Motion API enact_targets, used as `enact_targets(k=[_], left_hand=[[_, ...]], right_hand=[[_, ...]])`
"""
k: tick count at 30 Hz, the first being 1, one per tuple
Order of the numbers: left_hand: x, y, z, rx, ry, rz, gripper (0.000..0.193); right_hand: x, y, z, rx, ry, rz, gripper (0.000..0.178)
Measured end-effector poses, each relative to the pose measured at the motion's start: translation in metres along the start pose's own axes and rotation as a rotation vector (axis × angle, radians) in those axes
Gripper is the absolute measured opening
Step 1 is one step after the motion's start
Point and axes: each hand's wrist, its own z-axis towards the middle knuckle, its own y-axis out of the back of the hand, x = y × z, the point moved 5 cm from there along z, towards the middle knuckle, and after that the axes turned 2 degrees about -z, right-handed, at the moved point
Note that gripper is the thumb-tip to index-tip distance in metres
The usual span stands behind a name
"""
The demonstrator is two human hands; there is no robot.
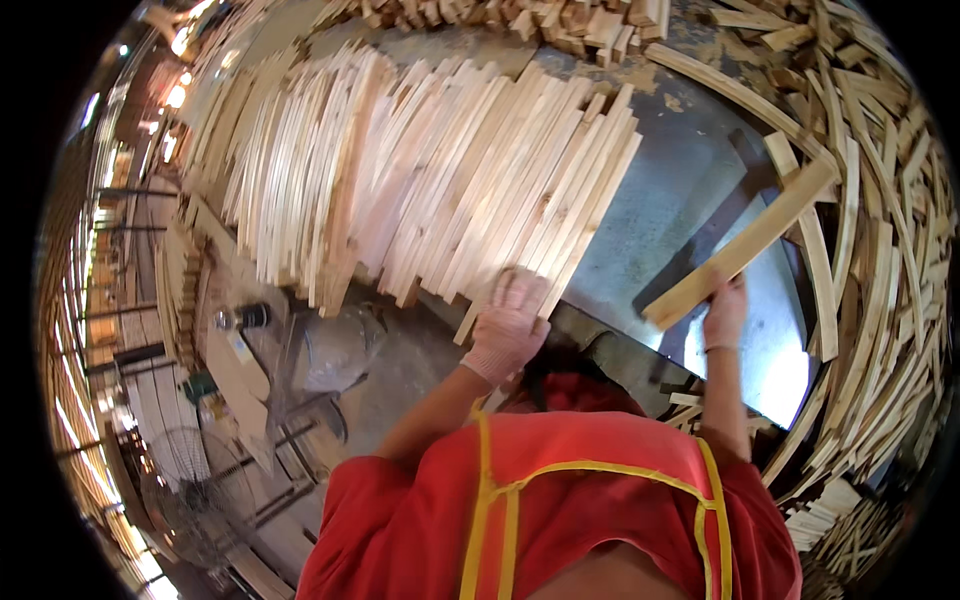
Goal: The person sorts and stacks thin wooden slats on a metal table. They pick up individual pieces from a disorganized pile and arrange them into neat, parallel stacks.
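Observation:
My right hand (727, 312), in a pale work glove, is closed around the near part of a flat wooden strip (745, 245). That strip slants up and to the right above the metal tabletop (680, 200). My left hand (508, 325), also gloved, lies with its fingers stretched over the near ends of a wide row of wooden strips (440, 170). The row's strips lie side by side, their near ends uneven. My left fingertips are slightly blurred.
Loose wooden strips (880, 300) are heaped along the right side. Short wood pieces (590, 25) are piled at the far edge. At the lower left are a floor fan (195, 485), a dark bottle-like object (243, 317) and a clear plastic bag (335, 350).

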Motion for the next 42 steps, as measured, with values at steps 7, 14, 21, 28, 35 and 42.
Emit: enact_targets(k=[7,14,21,28,35,42], left_hand=[[0.128,0.007,-0.126,-0.222,0.888,-0.502,0.053],[0.115,-0.039,-0.139,0.004,1.365,-1.723,0.037],[0.055,-0.053,-0.155,0.169,1.356,-2.005,0.039],[0.078,-0.081,-0.099,0.307,1.192,-1.376,0.072],[0.054,0.032,-0.055,-0.010,0.944,-1.579,0.062],[0.098,0.035,0.084,0.633,0.745,-1.815,0.077]], right_hand=[[-0.043,-0.159,-0.111,0.427,-0.002,-1.024,0.079],[-0.034,-0.175,-0.105,0.631,-0.143,-0.636,0.066],[-0.043,-0.169,-0.119,0.569,-0.169,-0.688,0.064],[-0.048,-0.168,-0.100,0.554,-0.200,-0.631,0.052],[-0.020,-0.142,-0.155,0.730,-0.103,-0.587,0.039],[-0.026,-0.092,-0.242,1.368,0.180,-0.941,0.042]])
